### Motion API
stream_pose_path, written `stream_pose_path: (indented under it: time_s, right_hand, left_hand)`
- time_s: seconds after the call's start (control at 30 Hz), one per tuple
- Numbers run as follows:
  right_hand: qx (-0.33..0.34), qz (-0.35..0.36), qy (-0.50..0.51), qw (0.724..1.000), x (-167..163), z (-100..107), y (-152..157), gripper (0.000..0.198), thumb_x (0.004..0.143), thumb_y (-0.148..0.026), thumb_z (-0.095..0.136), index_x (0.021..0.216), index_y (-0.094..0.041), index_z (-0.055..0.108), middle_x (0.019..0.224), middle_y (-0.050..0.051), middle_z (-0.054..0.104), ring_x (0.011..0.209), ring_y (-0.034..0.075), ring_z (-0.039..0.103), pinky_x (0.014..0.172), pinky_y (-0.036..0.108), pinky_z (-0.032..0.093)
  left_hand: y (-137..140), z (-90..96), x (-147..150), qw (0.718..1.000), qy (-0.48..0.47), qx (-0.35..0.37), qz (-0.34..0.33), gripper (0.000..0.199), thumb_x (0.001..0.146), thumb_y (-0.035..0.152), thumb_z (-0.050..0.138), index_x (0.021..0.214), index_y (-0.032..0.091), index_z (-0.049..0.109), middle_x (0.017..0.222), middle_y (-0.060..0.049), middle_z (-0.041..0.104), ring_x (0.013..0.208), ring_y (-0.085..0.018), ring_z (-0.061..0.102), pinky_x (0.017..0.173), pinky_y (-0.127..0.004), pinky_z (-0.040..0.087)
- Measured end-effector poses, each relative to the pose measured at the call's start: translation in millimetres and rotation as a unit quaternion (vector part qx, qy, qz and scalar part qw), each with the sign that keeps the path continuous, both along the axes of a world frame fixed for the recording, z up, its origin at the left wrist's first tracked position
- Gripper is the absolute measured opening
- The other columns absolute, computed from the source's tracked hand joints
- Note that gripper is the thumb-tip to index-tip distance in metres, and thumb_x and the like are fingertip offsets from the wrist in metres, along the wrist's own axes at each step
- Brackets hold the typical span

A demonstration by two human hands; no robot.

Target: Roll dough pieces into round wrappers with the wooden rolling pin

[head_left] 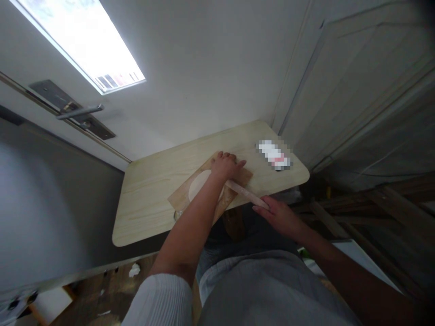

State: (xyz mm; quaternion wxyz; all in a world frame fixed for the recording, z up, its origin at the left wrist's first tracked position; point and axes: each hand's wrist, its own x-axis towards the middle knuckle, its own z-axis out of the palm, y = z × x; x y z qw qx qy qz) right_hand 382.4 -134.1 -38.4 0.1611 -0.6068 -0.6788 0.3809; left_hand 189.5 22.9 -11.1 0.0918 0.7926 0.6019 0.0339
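Observation:
My right hand (277, 213) is closed around the near end of a pale wooden rolling pin (248, 194). Its far end reaches to beside my left wrist, over a wooden board (185, 190). A flat, pale round (197, 183) that looks like rolled dough lies on this board, partly covered by my left forearm. My left hand (226, 165) rests palm down at the board's far right side with its fingers spread. What lies beneath the palm is hidden.
The board sits at the front edge of a light wood-grain table (146, 194). On the table's right lies a blurred-out white item (273, 154). Behind stands a white door with a metal handle (81, 112). Crumpled white paper (134, 270) lies on the floor at left.

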Motion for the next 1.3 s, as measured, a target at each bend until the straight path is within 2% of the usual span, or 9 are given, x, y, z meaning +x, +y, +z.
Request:
stream_pose_path:
  time_s: [0.17,0.27,0.4,0.53,0.67,0.77,1.0,1.2,1.3]
  right_hand:
    - [-0.006,-0.017,0.025,1.0,15.9,-4.0,-17.1,0.035,0.093,-0.054,0.048,0.09,-0.021,0.058,0.076,0.003,0.066,0.072,0.022,0.062,0.064,0.031,0.04]
    - [-0.011,-0.029,0.047,0.998,23.9,-7.9,-26.1,0.039,0.093,-0.058,0.047,0.093,-0.021,0.06,0.075,0.002,0.066,0.071,0.021,0.061,0.063,0.03,0.04]
    - [-0.012,-0.038,0.054,0.998,25.1,-11.2,-34.6,0.04,0.092,-0.06,0.049,0.09,-0.021,0.06,0.07,0.0,0.062,0.066,0.019,0.058,0.06,0.03,0.039]
    - [-0.01,-0.046,0.069,0.997,18.7,-8.0,-37.9,0.04,0.092,-0.059,0.048,0.091,-0.021,0.06,0.067,-0.002,0.058,0.063,0.018,0.056,0.058,0.029,0.037]
    - [-0.003,-0.033,0.055,0.998,11.7,-2.5,-32.9,0.037,0.092,-0.056,0.049,0.085,-0.021,0.057,0.068,-0.001,0.058,0.065,0.018,0.056,0.06,0.029,0.036]
    - [0.002,-0.02,0.041,0.999,6.4,-0.7,-26.5,0.035,0.092,-0.055,0.049,0.082,-0.022,0.054,0.068,-0.001,0.057,0.065,0.017,0.055,0.06,0.029,0.036]
    - [0.005,-0.009,0.047,0.999,-2.0,-4.7,-22.3,0.033,0.092,-0.053,0.049,0.078,-0.023,0.05,0.065,-0.002,0.054,0.062,0.017,0.053,0.058,0.028,0.034]
    - [0.003,-0.005,0.052,0.999,-0.1,-5.6,-21.0,0.033,0.092,-0.052,0.049,0.078,-0.023,0.048,0.066,-0.002,0.054,0.062,0.016,0.052,0.058,0.028,0.034]
    - [0.002,0.002,0.06,0.998,-1.7,-3.2,-18.0,0.032,0.092,-0.052,0.05,0.081,-0.022,0.053,0.068,-0.002,0.056,0.066,0.017,0.054,0.06,0.028,0.036]
  left_hand:
    - [6.6,11.3,-3.2,0.994,0.021,-0.058,-0.09,0.054,0.099,0.059,0.029,0.125,0.03,0.066,0.133,-0.009,0.065,0.131,-0.034,0.049,0.109,-0.059,0.032]
    - [9.6,17.0,-10.6,0.99,-0.029,-0.085,-0.108,0.05,0.098,0.061,0.032,0.123,0.035,0.067,0.13,-0.005,0.068,0.128,-0.033,0.053,0.112,-0.061,0.027]
    - [-0.2,16.3,-42.4,0.99,-0.142,-0.011,-0.022,0.05,0.1,0.055,0.031,0.129,0.03,0.064,0.138,-0.003,0.063,0.13,-0.026,0.054,0.111,-0.046,0.037]
    - [-34.7,-1.3,-81.3,0.984,-0.065,0.098,0.133,0.047,0.1,0.047,0.038,0.131,0.021,0.06,0.14,-0.012,0.059,0.133,-0.03,0.049,0.111,-0.049,0.037]
    - [-71.9,-21.1,-93.6,0.983,-0.007,0.122,0.14,0.047,0.1,0.047,0.039,0.136,0.022,0.054,0.14,-0.011,0.059,0.132,-0.031,0.048,0.113,-0.051,0.034]
    - [-85.9,-25.2,-89.1,0.983,-0.001,0.135,0.127,0.049,0.101,0.048,0.035,0.14,0.022,0.05,0.144,-0.011,0.055,0.134,-0.029,0.046,0.114,-0.048,0.032]
    - [-86.8,-21.6,-92.7,0.988,-0.032,0.115,0.096,0.044,0.103,0.041,0.032,0.139,0.024,0.051,0.146,-0.008,0.055,0.136,-0.024,0.046,0.116,-0.045,0.032]
    - [-87.4,-20.8,-102.6,0.983,-0.062,0.106,0.136,0.044,0.1,0.044,0.039,0.136,0.024,0.054,0.143,-0.009,0.058,0.136,-0.029,0.047,0.115,-0.057,0.03]
    - [-87.7,-20.4,-105.2,0.982,-0.086,0.098,0.133,0.042,0.1,0.041,0.038,0.135,0.025,0.054,0.142,-0.008,0.06,0.134,-0.026,0.05,0.117,-0.057,0.028]
